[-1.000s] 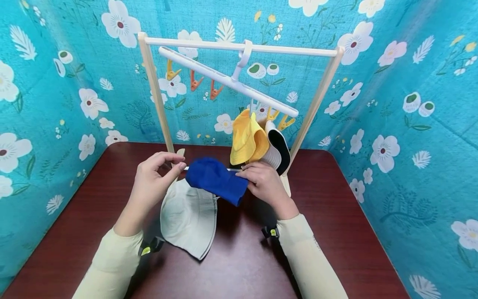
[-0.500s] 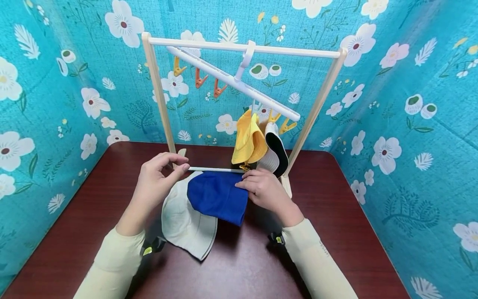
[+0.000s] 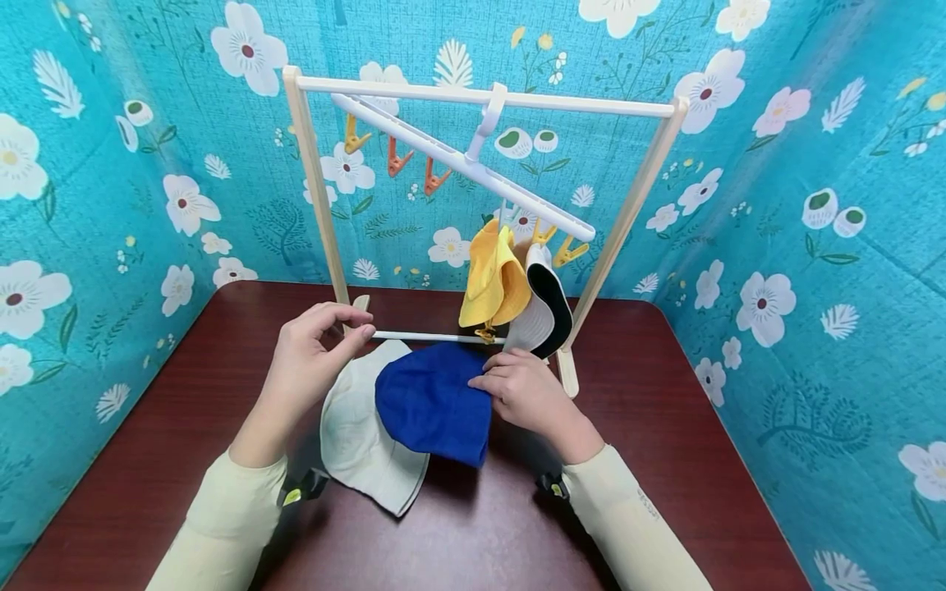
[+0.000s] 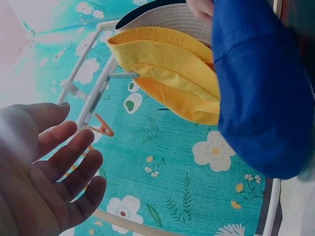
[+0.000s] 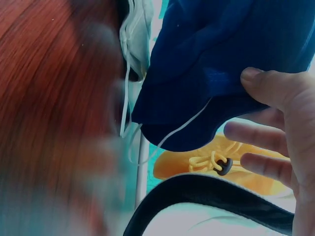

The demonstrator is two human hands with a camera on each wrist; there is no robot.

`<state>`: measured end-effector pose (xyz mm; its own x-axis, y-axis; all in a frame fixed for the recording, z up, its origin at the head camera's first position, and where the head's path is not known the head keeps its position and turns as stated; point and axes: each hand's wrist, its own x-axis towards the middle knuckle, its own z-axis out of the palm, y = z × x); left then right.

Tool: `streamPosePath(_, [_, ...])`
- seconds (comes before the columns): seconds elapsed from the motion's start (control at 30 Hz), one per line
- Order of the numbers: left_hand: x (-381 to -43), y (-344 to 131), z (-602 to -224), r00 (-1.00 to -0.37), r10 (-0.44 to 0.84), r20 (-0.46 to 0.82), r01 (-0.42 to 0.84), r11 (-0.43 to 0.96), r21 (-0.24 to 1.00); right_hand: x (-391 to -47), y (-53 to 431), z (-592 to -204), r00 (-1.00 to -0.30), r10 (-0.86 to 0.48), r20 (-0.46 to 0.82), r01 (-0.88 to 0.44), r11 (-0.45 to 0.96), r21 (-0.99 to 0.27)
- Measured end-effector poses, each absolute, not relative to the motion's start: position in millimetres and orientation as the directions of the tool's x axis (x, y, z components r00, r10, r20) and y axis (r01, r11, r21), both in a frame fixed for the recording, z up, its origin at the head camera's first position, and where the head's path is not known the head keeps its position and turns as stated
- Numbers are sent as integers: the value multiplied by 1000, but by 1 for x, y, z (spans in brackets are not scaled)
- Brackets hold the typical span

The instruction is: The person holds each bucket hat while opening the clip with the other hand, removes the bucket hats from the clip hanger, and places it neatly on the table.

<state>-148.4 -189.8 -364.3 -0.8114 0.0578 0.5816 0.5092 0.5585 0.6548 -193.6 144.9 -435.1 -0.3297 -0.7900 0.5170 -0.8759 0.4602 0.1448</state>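
A blue bucket hat (image 3: pixel 436 402) hangs from my right hand (image 3: pixel 528 394), which pinches its brim. In the right wrist view the thumb (image 5: pixel 256 78) lies on the near side of the blue cloth, and a thin white cord (image 5: pixel 172 132) dangles below. My left hand (image 3: pixel 314 349) is raised left of the hat, holding nothing; in the left wrist view its fingers (image 4: pixel 81 172) are loosely bent and apart from the hat. A pale grey-green bucket hat (image 3: pixel 362 435) lies on the table, partly covered by the blue one.
A wooden rack (image 3: pixel 318 180) carries a slanting white clip hanger (image 3: pixel 451 156). Orange clips (image 3: pixel 395 156) and yellow clips (image 3: pixel 569 250) hang from it. A yellow bucket hat (image 3: pixel 488 279) and a white hat with black lining (image 3: pixel 543 304) hang at its right. Floral cloth surrounds the dark red table (image 3: pixel 650 427).
The blue hat has come down and nearer the person, its crown now over the pale hat. My right hand has lowered slightly with it. My left hand has barely moved.
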Motion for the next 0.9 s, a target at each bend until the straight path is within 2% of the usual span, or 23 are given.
streamPosePath(0.33, [-149, -191, -363, -809, 59, 585, 505, 579, 640, -193, 152, -445, -393, -756, 523, -847, 519, 113])
streamPosePath(0.63, [-147, -191, -361, -818, 55, 572, 488, 593, 641, -192, 155, -452, -502, -709, 496, -793, 606, 63])
streamPosePath(0.9, [-148, -192, -362, -822, 57, 566, 482, 599, 639, -191, 148, -455, -513, -732, 448, -800, 597, 59])
